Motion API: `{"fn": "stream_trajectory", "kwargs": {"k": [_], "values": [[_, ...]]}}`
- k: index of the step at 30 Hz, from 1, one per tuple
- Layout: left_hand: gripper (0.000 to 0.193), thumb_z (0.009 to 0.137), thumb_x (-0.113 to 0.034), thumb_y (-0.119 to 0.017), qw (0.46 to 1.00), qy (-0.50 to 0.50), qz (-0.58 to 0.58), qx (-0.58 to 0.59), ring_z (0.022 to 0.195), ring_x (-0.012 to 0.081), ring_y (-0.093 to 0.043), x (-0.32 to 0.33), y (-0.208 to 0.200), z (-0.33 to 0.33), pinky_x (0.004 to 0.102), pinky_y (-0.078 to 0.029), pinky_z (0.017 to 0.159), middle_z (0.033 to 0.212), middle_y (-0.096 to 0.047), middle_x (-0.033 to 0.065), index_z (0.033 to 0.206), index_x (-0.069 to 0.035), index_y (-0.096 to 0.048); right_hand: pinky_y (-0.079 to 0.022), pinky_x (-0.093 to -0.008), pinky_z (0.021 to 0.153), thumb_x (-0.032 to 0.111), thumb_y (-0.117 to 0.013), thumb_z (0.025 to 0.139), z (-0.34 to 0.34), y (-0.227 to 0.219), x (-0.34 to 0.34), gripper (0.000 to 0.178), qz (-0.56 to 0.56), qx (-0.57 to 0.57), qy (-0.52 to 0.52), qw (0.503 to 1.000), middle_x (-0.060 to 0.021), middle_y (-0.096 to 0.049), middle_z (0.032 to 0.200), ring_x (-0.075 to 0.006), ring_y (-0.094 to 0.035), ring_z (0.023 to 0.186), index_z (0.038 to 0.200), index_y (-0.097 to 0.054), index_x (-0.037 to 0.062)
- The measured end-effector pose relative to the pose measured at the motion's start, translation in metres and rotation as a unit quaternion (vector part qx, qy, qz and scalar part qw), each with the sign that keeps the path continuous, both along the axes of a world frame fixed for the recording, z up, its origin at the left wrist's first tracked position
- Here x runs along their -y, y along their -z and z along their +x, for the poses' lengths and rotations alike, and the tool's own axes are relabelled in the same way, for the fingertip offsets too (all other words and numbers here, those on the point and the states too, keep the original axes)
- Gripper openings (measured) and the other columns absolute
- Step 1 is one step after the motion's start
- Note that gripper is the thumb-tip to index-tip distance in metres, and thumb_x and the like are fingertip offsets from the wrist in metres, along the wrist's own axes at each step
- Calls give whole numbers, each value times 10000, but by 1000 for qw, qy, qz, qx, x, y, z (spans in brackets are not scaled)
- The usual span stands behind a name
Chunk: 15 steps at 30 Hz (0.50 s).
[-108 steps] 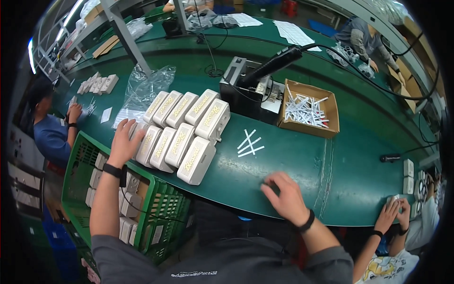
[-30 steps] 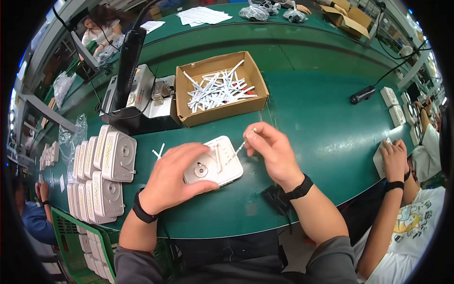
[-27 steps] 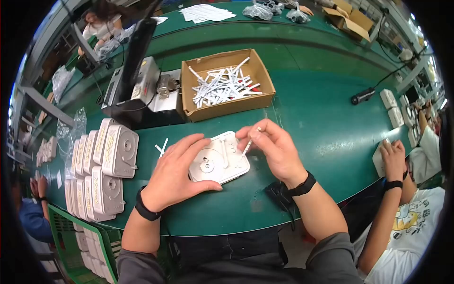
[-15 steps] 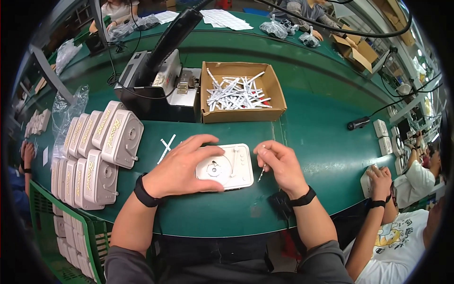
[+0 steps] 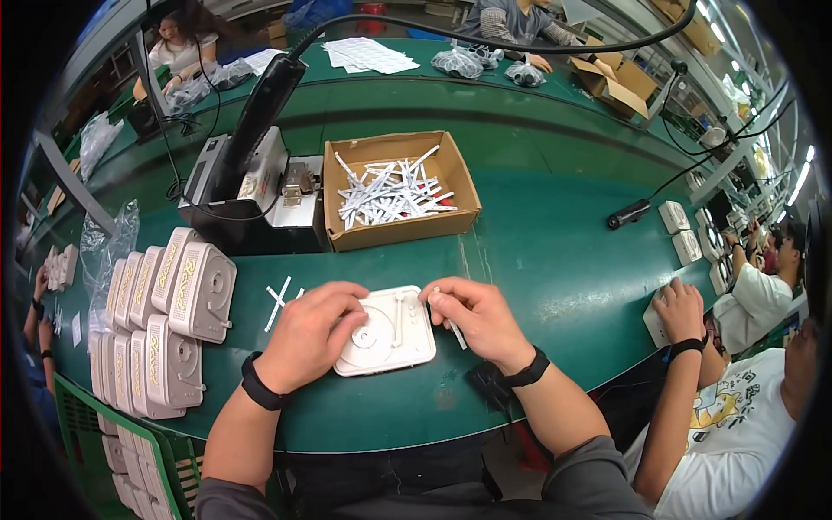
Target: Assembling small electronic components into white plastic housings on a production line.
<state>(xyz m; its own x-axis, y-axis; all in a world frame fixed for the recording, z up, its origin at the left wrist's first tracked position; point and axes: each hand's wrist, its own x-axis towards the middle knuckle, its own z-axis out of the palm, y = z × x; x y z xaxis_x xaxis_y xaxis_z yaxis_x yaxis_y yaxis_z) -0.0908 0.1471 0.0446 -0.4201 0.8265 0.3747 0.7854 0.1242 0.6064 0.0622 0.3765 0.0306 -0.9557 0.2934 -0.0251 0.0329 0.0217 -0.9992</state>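
A small white turntable-shaped case [image 5: 386, 334] lies flat on the green table, its round platter and tone arm facing up. At its left side is my left hand [image 5: 314, 334], fingers bent, with a gap between thumb and forefinger; the fingers overlap the case's upper left part, and whether they press on it I cannot tell. Beside the case's right edge my right hand [image 5: 478, 321] is closed, thumb against forefinger, on a narrow white strip [image 5: 458, 336] whose end sticks out below the fingers. Two loose white strips [image 5: 277, 303] lie crossed beyond my left hand.
A cardboard box [image 5: 407, 232] full of white strips stands beyond the case, beside a black tape-dispenser-like machine [image 5: 260, 227]. Similar white cases [image 5: 204, 290] are stacked at left, above a green crate [image 5: 95, 425]. A co-worker's hands [image 5: 680, 312] are at right.
My left hand has drawn back from across the case, its thumb leaving the near edge. My right hand has come up to the case's right edge with the strip. The whole view has shifted.
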Motion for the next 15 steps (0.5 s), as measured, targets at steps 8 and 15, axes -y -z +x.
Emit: {"fn": "stream_trajectory", "kwargs": {"k": [8,15], "values": [[117,929,-31,-734,996,-5,8,-94,917,344,-721,-9,4,12,409,-588,772,1159,-738,121,984,-20,-632,-504,-256,686,157,-649,1070,-1,2,1,195,72,22,-48,996,0,-714,832,-64,-609,753,1136,-783,30],[174,916,-79,-784,999,16,-32,18,964,305,-714,0,-6,-1,397,-577,864,1204,-728,108,1036,-20,-673,-498,-246,683,169,-649,1073,-2,-4,0,201,64,46,-74,994,-2,-714,832,-60,-608,752,1124,-781,27]]}}
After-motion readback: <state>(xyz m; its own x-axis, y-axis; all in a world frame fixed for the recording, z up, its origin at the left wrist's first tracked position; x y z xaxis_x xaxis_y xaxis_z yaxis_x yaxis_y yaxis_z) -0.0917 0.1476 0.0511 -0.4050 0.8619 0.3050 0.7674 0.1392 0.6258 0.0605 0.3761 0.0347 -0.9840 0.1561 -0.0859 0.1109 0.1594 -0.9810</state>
